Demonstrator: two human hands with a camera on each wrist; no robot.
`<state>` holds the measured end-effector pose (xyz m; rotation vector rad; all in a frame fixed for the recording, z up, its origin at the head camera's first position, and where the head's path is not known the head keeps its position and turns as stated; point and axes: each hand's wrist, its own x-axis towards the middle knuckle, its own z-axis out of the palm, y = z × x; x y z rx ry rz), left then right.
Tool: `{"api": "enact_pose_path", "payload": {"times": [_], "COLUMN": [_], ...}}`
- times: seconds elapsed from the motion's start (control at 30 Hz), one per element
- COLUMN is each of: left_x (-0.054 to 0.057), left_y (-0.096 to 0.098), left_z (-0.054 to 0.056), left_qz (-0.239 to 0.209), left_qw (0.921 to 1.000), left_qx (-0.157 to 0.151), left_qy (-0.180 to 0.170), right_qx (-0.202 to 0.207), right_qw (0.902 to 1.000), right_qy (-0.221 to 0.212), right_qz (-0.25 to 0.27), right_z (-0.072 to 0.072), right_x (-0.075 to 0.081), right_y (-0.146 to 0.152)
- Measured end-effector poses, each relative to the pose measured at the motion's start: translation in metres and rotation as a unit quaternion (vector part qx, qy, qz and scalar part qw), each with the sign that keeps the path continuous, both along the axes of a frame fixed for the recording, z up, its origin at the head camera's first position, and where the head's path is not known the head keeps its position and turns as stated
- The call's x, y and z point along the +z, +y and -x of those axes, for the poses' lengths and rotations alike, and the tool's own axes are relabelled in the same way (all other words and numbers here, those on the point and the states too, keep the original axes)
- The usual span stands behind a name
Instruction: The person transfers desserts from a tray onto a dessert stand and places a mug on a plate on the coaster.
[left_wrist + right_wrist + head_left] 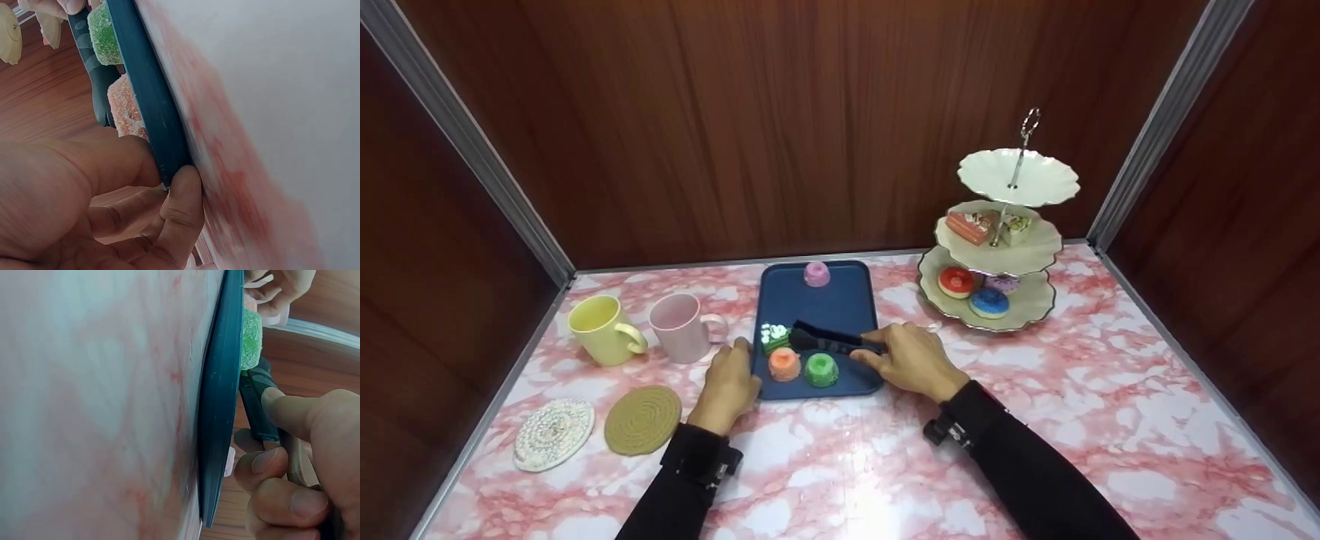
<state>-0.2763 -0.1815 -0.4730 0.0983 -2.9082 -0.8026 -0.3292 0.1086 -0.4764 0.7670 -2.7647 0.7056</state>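
A dark blue tray [787,296] lies on the table, and my left hand [729,384] pinches its left front edge between thumb and fingers. My right hand [913,360] grips black tongs [831,343] low over the tray from the right. Their tips are right at a green cake piece with a white top [774,337], partly covering it. In front of it sit an orange ring-shaped sweet [784,365] and a green one [821,370], both sugar-coated in the left wrist view. A pink sweet [817,274] stands at the tray's far end.
To the right stands a three-tier stand [1020,176] with cake slices [969,227] and donuts [989,303]. On the left are a yellow mug [601,330], a pink mug [678,330], a white coaster [553,435] and a tan coaster [643,421]. Wooden panels enclose the table.
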Motion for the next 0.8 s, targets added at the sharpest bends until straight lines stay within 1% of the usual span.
{"api": "enact_pose_path", "payload": {"times": [0.23, 0.47, 0.7, 0.8], "left_x": [-0.001, 0.0, 0.001, 0.001], "left_y": [0.0, 0.0, 0.0, 0.0], "left_z": [0.001, -0.001, -0.002, -0.001], "left_qz": [0.006, 0.011, 0.003, -0.001], "left_qw": [1.0, 0.9999, 1.0, 1.0], "left_qx": [-0.001, -0.001, 0.001, 0.002], "left_qy": [0.003, 0.007, -0.002, -0.005], "right_qx": [0.0, -0.002, -0.005, -0.013], "right_qw": [0.9998, 0.9994, 0.9991, 0.9989], "right_qy": [0.017, 0.034, 0.043, 0.045], "right_qz": [-0.005, -0.008, -0.002, 0.002], "right_z": [-0.001, -0.002, -0.003, -0.003], "right_x": [0.001, 0.001, 0.002, 0.004], "right_y": [0.002, 0.006, 0.011, 0.014]}}
